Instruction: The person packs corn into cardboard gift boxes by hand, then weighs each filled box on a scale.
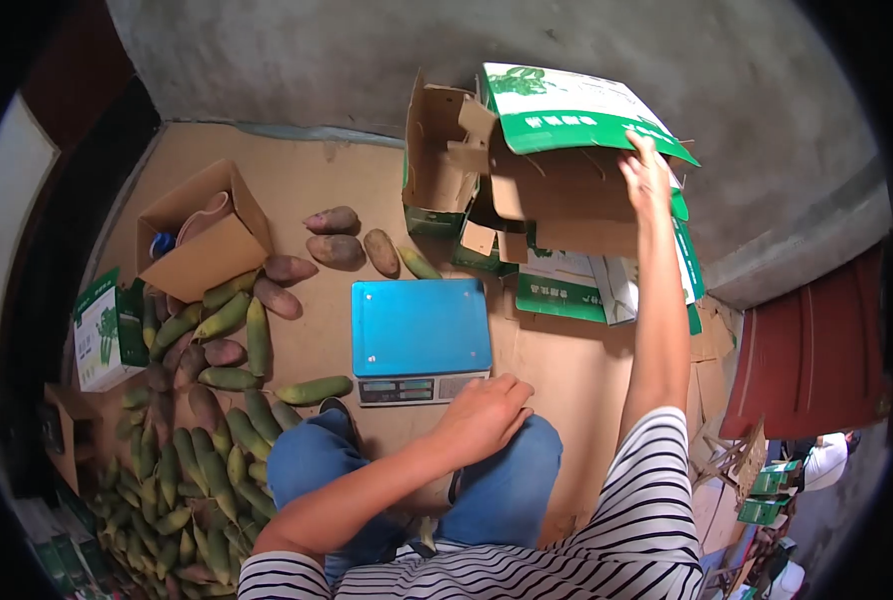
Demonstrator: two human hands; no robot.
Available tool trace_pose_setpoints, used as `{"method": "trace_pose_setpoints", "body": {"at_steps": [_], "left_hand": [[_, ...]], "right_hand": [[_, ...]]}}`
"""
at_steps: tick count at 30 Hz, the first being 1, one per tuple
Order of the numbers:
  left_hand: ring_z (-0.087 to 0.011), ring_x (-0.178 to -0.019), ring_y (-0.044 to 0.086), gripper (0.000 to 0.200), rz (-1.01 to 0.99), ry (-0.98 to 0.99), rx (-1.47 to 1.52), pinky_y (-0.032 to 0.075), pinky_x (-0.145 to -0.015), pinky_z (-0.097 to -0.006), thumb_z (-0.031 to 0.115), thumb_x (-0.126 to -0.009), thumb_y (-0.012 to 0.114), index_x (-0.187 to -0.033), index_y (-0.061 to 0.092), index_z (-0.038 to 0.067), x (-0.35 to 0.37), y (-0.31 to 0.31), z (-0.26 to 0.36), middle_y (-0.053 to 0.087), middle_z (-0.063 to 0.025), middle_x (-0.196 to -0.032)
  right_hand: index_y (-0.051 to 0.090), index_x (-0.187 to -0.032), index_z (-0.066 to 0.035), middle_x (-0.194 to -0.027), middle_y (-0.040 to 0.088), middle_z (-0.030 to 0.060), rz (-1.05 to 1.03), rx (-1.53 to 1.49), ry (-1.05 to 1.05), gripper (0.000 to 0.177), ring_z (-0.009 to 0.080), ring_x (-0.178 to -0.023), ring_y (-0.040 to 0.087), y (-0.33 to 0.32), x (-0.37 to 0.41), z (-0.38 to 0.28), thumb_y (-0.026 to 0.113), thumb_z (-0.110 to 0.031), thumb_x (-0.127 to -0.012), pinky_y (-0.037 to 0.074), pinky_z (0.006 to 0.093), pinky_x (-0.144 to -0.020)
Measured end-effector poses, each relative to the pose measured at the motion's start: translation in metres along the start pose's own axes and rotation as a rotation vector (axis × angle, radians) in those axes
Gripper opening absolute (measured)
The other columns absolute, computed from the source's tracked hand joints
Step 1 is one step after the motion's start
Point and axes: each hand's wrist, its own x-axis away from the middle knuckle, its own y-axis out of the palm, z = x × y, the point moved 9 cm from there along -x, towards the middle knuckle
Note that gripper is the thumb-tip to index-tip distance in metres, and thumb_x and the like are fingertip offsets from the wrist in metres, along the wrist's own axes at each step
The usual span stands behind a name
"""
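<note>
My right hand (647, 178) reaches far forward and pinches the edge of a green-and-white cardboard box (577, 100). The box is tilted, its brown inside facing me, above other cartons. My left hand (485, 418) hangs over my knee just in front of the digital scale (422, 325), its fingers loosely bent with nothing visible in them. The scale has a bare blue platform and a display strip on the side toward me. A single green radish (314, 390) lies left of the scale's front corner.
Green radishes (202, 470) are heaped at the left, with several reddish-purple roots (337, 252) farther back. An open brown carton (212, 265) stands behind the heap. More cartons (562, 298) lie right of the scale. A grey wall (317, 60) bounds the back.
</note>
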Motion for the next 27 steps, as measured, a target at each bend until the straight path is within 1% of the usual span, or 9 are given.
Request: {"method": "trace_pose_setpoints", "body": {"at_steps": [2, 4, 6, 10, 12, 13, 18, 24, 27], "left_hand": [[-0.0361, -0.083, 0.059, 0.025, 0.036, 0.039, 0.007, 0.048, -0.072, -0.0437, 0.019, -0.086, 0.062, -0.105, 0.058, 0.003, 0.0, -0.002, 0.003, 0.059, -0.0162, -0.094], [-0.0359, -0.083, 0.059, 0.024, 0.066, 0.047, -0.001, 0.047, -0.072, -0.0439, 0.018, -0.085, 0.063, -0.105, 0.058, 0.004, 0.0, -0.007, 0.004, 0.06, -0.0157, -0.095], [-0.0357, -0.083, 0.06, 0.023, 0.065, 0.033, 0.002, 0.048, -0.072, -0.0439, 0.017, -0.085, 0.063, -0.104, 0.058, 0.004, 0.001, -0.008, 0.001, 0.06, -0.0154, -0.095], [-0.0358, -0.083, 0.06, 0.02, 0.096, 0.026, -0.037, 0.048, -0.07, -0.0427, 0.012, -0.085, 0.063, -0.102, 0.058, 0.004, 0.002, -0.012, 0.003, 0.061, -0.0151, -0.095], [-0.036, -0.084, 0.06, 0.02, 0.099, 0.029, -0.044, 0.048, -0.07, -0.0422, 0.011, -0.085, 0.063, -0.103, 0.058, 0.004, 0.001, -0.012, 0.001, 0.061, -0.0152, -0.096], [-0.036, -0.084, 0.06, 0.02, 0.108, 0.02, -0.051, 0.048, -0.071, -0.0419, 0.01, -0.085, 0.063, -0.103, 0.058, 0.004, 0.001, -0.013, -0.003, 0.061, -0.0152, -0.096], [-0.0344, -0.084, 0.061, 0.02, 0.085, -0.132, -0.125, 0.049, -0.07, -0.0411, 0.013, -0.086, 0.063, -0.104, 0.059, 0.005, 0.005, -0.018, -0.03, 0.062, -0.0155, -0.096], [-0.0356, -0.083, 0.06, 0.021, -0.002, -0.17, -0.21, 0.049, -0.07, -0.0436, 0.016, -0.086, 0.063, -0.103, 0.06, 0.004, 0.01, -0.015, -0.039, 0.063, -0.0167, -0.095], [-0.0363, -0.084, 0.06, 0.025, -0.011, -0.162, -0.204, 0.048, -0.072, -0.0444, 0.017, -0.085, 0.064, -0.105, 0.059, 0.003, 0.009, -0.009, -0.034, 0.062, -0.0176, -0.094]], "right_hand": [[0.066, -0.103, 0.002, -0.088, 0.062, 0.0038, 0.134, 0.009, -0.131, 0.035, 0.009, -0.071, 0.054, -0.047, 0.041, -0.044, 0.065, -0.031, -0.091, 0.043, 0.0212, -0.064], [0.063, -0.104, 0.006, -0.086, 0.065, 0.0072, 0.395, 0.062, -0.325, 0.033, 0.0121, -0.069, 0.06, -0.106, 0.079, -0.077, 0.068, -0.023, -0.088, 0.05, 0.0235, -0.061], [0.057, -0.112, 0.008, -0.091, 0.066, 0.0116, 0.307, 0.148, -0.115, 0.039, 0.0165, -0.077, 0.065, -0.166, 0.095, -0.069, 0.072, -0.016, -0.084, 0.055, 0.0277, -0.066], [0.052, -0.121, 0.007, -0.102, 0.064, 0.0157, 0.181, 0.23, 0.102, 0.048, 0.0194, -0.091, 0.064, -0.179, 0.148, -0.06, 0.074, -0.009, -0.081, 0.055, 0.0312, -0.073], [0.056, -0.118, 0.006, -0.104, 0.065, 0.0122, 0.002, 0.252, 0.177, 0.041, 0.0158, -0.086, 0.064, -0.166, 0.151, -0.042, 0.07, -0.008, -0.082, 0.053, 0.0285, -0.075], [0.058, -0.115, 0.002, -0.101, 0.066, 0.0085, -0.077, 0.366, 0.234, 0.033, 0.0133, -0.082, 0.063, -0.153, 0.154, -0.035, 0.064, -0.017, -0.089, 0.052, 0.0254, -0.073], [0.065, -0.105, 0.0, -0.089, 0.066, 0.002, -0.347, 0.637, 0.195, 0.03, 0.0074, -0.074, 0.061, -0.047, 0.173, -0.061, 0.067, -0.024, -0.087, 0.048, 0.0204, -0.066], [0.066, -0.111, -0.002, -0.094, 0.067, -0.0008, -0.584, 0.723, 0.066, 0.035, 0.0048, -0.083, 0.06, 0.038, 0.184, -0.088, 0.067, -0.028, -0.088, 0.047, 0.0199, -0.075], [0.065, -0.113, -0.003, -0.095, 0.067, -0.0005, -0.596, 0.779, 0.085, 0.037, 0.0049, -0.086, 0.059, 0.056, 0.188, -0.097, 0.066, -0.029, -0.088, 0.046, 0.0209, -0.078]]}}
